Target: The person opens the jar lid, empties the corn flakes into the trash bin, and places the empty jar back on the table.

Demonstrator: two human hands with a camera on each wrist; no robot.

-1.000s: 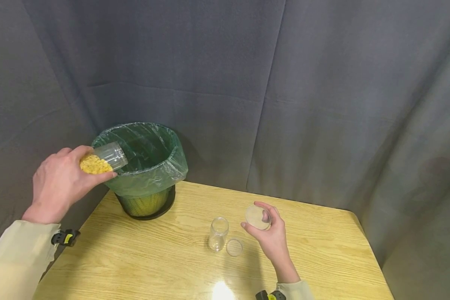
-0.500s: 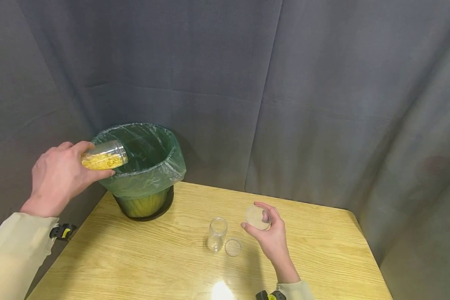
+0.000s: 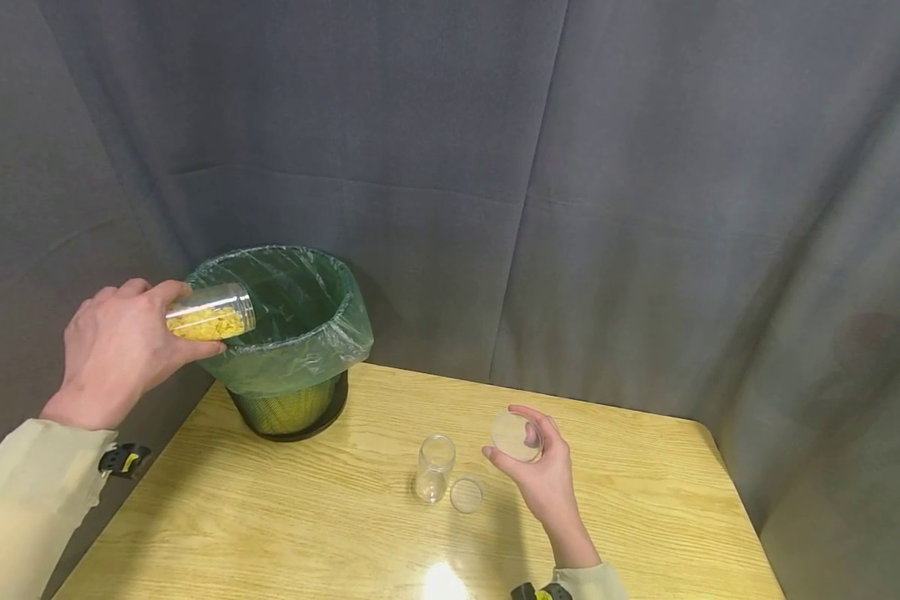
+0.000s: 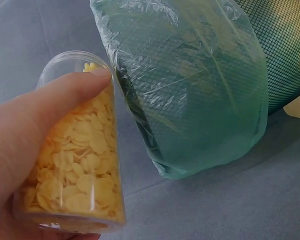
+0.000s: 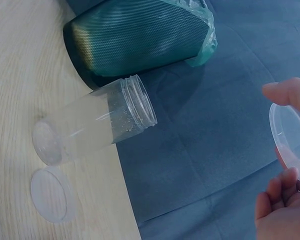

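Note:
My left hand (image 3: 116, 346) grips a clear plastic jar (image 4: 77, 165) part-filled with yellow flakes (image 3: 208, 323). The jar lies almost level, its uncovered mouth over the near left rim of a mesh wastebasket (image 3: 288, 408) lined with a green bag (image 3: 322, 354). Flakes lie along the jar's lower side, reaching close to its mouth. Over the table, my right hand (image 3: 542, 458) pinches a clear round lid (image 3: 512, 435) by its edge, between thumb and fingers. Just left of that hand, a second clear jar (image 5: 85, 122) stands upright and uncapped, with a few specks inside near its neck.
Another clear lid (image 3: 467, 495) lies flat on the wooden table (image 3: 307, 517) beside the standing jar. The wastebasket stands at the table's back left corner. Grey curtains (image 3: 435, 208) hang behind and along the sides.
The left hand has tipped its jar further, and the flakes have slid from its base toward the mouth. The right hand and lid have stayed nearly still.

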